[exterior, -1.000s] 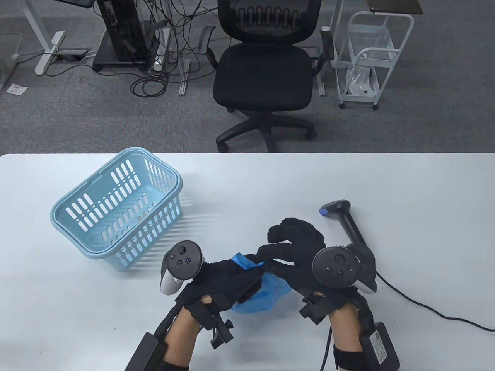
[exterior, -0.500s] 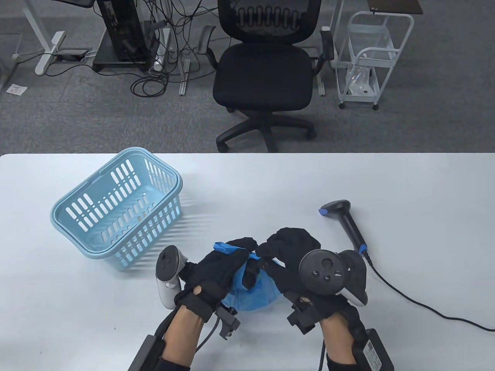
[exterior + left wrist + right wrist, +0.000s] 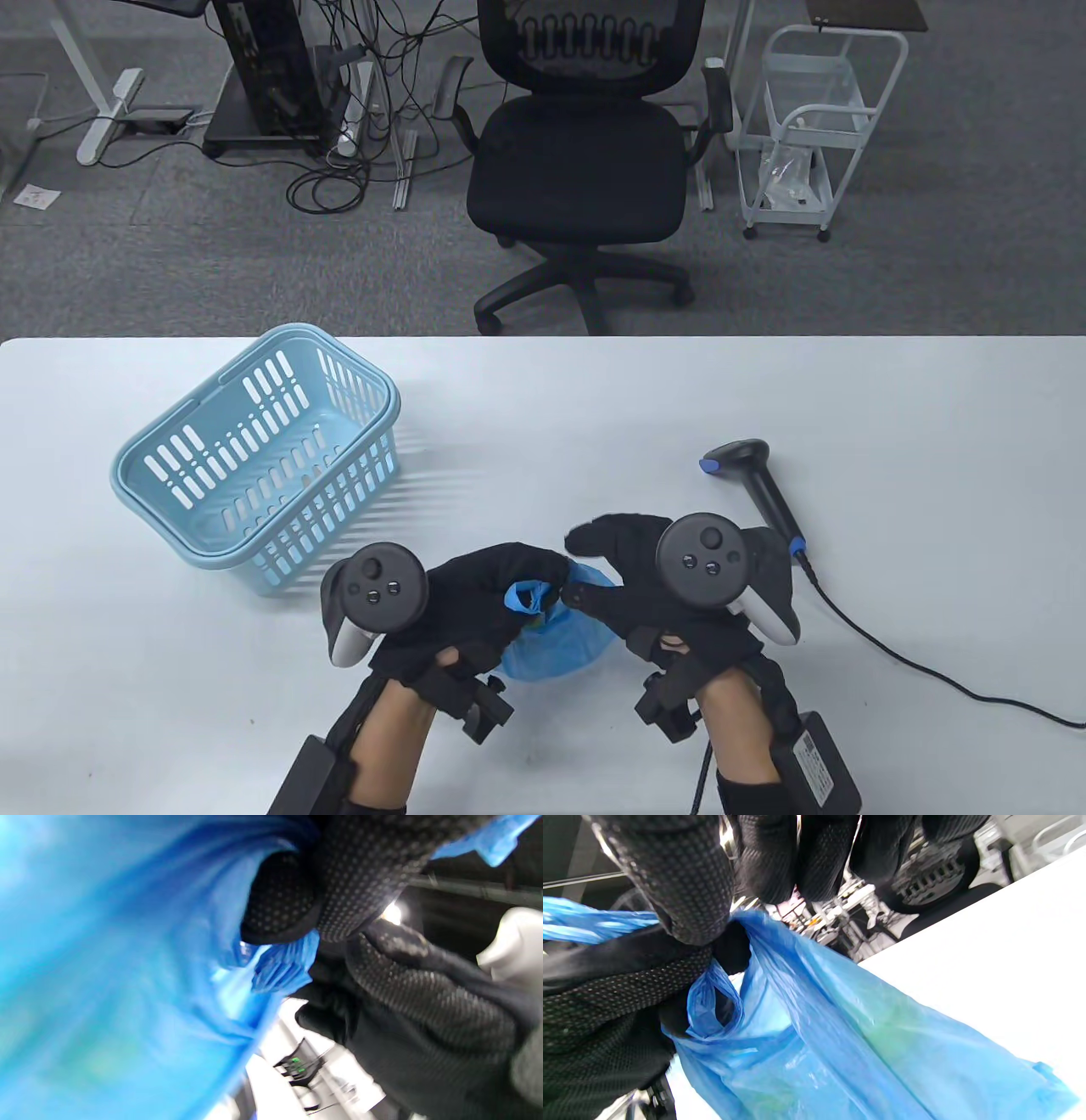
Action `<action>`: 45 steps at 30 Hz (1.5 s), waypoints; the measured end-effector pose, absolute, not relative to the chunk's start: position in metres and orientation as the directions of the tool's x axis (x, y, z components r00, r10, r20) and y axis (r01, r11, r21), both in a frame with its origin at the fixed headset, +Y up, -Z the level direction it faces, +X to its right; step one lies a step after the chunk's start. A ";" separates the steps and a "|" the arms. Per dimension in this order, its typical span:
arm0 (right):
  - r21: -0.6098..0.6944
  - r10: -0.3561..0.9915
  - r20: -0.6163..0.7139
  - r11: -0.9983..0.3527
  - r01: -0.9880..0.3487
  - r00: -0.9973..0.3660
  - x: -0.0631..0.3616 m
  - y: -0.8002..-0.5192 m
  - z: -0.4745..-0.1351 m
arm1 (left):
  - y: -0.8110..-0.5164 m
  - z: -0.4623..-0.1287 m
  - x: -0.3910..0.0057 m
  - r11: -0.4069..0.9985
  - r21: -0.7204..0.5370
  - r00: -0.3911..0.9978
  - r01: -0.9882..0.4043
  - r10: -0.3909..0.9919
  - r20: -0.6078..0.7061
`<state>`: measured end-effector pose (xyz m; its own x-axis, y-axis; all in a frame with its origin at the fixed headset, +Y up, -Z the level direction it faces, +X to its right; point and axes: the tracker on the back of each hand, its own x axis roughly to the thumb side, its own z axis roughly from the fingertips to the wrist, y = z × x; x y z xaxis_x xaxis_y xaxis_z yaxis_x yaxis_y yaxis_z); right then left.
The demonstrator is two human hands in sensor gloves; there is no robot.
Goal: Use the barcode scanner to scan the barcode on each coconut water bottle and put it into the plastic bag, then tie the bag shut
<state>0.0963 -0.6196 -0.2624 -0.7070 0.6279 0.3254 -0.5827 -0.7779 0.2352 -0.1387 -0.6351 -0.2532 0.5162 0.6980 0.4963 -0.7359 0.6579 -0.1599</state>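
A blue plastic bag (image 3: 556, 647) stands on the white table (image 3: 848, 407) between my two gloved hands, its top gathered into twisted handles. My left hand (image 3: 501, 590) pinches one blue handle end (image 3: 524, 597). My right hand (image 3: 607, 586) pinches the other handle beside it. In the right wrist view the thumb and fingers (image 3: 687, 887) clamp the blue film (image 3: 814, 1027), with a greenish shape dimly showing inside. The left wrist view is filled by the blurred bag (image 3: 118, 976) and both gloves. The black barcode scanner (image 3: 755, 488) lies on the table behind my right hand.
A light blue slotted basket (image 3: 254, 463) sits tilted on the table's left half. The scanner's black cable (image 3: 916, 662) trails right toward the table edge. Beyond the far edge stand a black office chair (image 3: 585, 161) and a white cart (image 3: 814, 127).
Both hands have drawn closer to me and turned, bringing their trackers face-up. The twisted handle ends moved from the left hand's far side to the gap between the hands.
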 end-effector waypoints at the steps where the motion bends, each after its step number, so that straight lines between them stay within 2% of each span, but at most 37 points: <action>1: 0.284 0.631 0.348 -0.776 -0.564 -0.693 0.093 -0.626 -0.266 | -0.631 -0.251 -0.137 0.706 -0.125 0.559 -0.697 0.644 0.522; 3: 0.391 0.668 0.358 -0.742 -0.545 -0.652 0.086 -0.638 -0.270 | -0.623 -0.246 -0.132 0.793 -0.044 0.640 -0.608 0.522 0.563; 4: 0.398 0.675 0.375 -0.737 -0.547 -0.636 0.084 -0.641 -0.271 | -0.621 -0.245 -0.131 0.818 -0.007 0.669 -0.575 0.476 0.571; 8: 0.301 0.654 0.339 -0.757 -0.580 -0.676 0.086 -0.642 -0.273 | -0.620 -0.238 -0.129 0.866 0.178 0.759 -0.467 0.289 0.583; 13: 0.368 0.704 0.331 -0.709 -0.601 -0.629 0.087 -0.647 -0.275 | -0.636 -0.231 -0.121 0.782 0.523 0.845 -0.339 0.009 0.534; 15: 0.431 0.758 0.318 -0.651 -0.625 -0.570 0.089 -0.651 -0.278 | -0.642 -0.231 -0.123 0.732 0.554 0.833 -0.396 0.032 0.553; 17: 0.500 0.812 0.282 -0.579 -0.644 -0.511 0.092 -0.657 -0.280 | -0.649 -0.233 -0.132 0.660 0.480 0.752 -0.578 0.204 0.626; 18: 0.520 0.843 0.250 -0.532 -0.669 -0.476 0.095 -0.661 -0.283 | -0.655 -0.236 -0.137 0.599 0.392 0.662 -0.698 0.331 0.673; 20: 0.500 0.881 0.209 -0.469 -0.728 -0.425 0.103 -0.666 -0.287 | -0.662 -0.241 -0.145 0.477 0.281 0.518 -0.833 0.496 0.697; 23: 0.408 0.907 0.182 -0.420 -0.811 -0.379 0.113 -0.669 -0.289 | -0.670 -0.243 -0.148 0.361 0.150 0.359 -0.920 0.630 0.688; 28: 0.330 0.924 0.227 -0.370 -0.868 -0.308 0.115 -0.664 -0.287 | -0.671 -0.246 -0.146 0.357 0.077 0.309 -0.931 0.657 0.688; 33: 0.178 0.881 0.251 -0.449 -0.876 -0.401 0.114 -0.653 -0.281 | -0.670 -0.247 -0.147 0.384 0.063 0.320 -0.921 0.655 0.685; 35: 0.184 0.868 0.268 -0.471 -0.863 -0.417 0.112 -0.650 -0.279 | -0.670 -0.247 -0.149 0.393 0.051 0.319 -0.918 0.657 0.683; 39: 0.109 0.777 0.330 -0.596 -0.796 -0.536 0.110 -0.635 -0.267 | -0.665 -0.244 -0.159 0.504 0.062 0.410 -0.861 0.619 0.670; 45: 0.018 0.654 0.379 -0.712 -0.702 -0.654 0.117 -0.622 -0.250 | -0.660 -0.240 -0.179 0.662 0.100 0.576 -0.742 0.555 0.600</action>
